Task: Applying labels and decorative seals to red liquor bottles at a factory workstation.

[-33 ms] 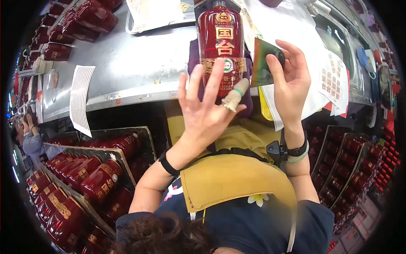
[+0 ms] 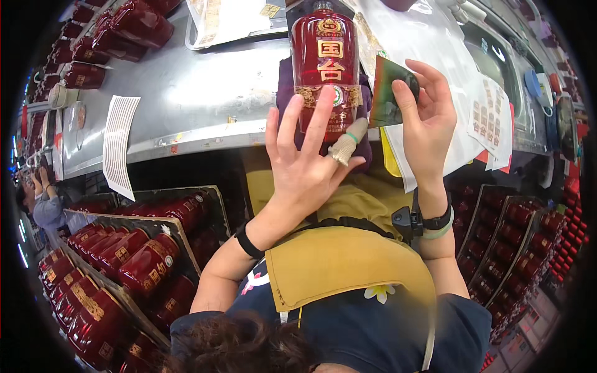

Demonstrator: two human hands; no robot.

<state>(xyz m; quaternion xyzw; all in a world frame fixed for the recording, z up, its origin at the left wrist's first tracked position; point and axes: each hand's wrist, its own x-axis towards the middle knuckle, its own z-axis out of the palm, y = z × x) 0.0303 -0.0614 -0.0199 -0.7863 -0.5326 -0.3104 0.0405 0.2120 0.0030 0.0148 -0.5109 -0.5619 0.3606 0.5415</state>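
Head view, and I've got the left hand (image 2: 308, 171) spread over the lower face of the red bottle (image 2: 311, 50), contact unclear to me; right hand (image 2: 429, 118) pinching a dark green sheet (image 2: 384, 93) just beside it. That bottle lies on purple cloth (image 2: 285, 78) atop the metal tabletop (image 2: 205, 87), neck pointing away.
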